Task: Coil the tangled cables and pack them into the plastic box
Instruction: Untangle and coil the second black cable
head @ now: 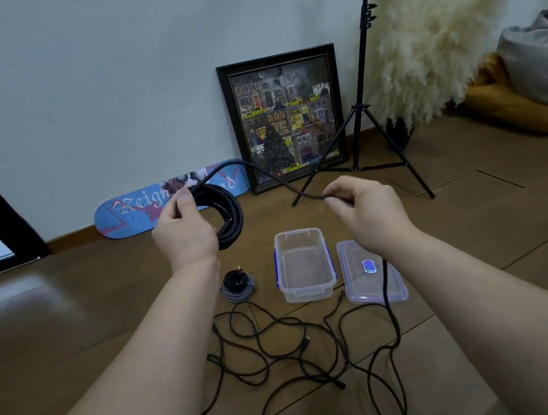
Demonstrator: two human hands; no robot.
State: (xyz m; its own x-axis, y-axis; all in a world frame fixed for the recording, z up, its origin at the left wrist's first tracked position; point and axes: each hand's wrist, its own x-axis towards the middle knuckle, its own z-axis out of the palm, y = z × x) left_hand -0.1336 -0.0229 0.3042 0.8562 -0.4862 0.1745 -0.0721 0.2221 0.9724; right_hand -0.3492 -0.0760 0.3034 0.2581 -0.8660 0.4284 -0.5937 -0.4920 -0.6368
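Loose black cables [283, 351] tangle on the wooden floor [89, 316] nearest the viewer. Beyond, a clear plastic box [304, 265] sits empty beside its lid [370, 273]. Above, the left hand [184, 230] grips a black coil [228, 213]; the right hand [366, 211] pinches its trailing strand.

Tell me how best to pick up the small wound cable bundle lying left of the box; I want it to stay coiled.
Take the small coiled bundle from above, pinching across one side of its ring so the grip spans all the loops together. It lies flat on the floor with its centre open, so a finger can probably go inside and the thumb outside. Avoid the plug end sticking up at its top.
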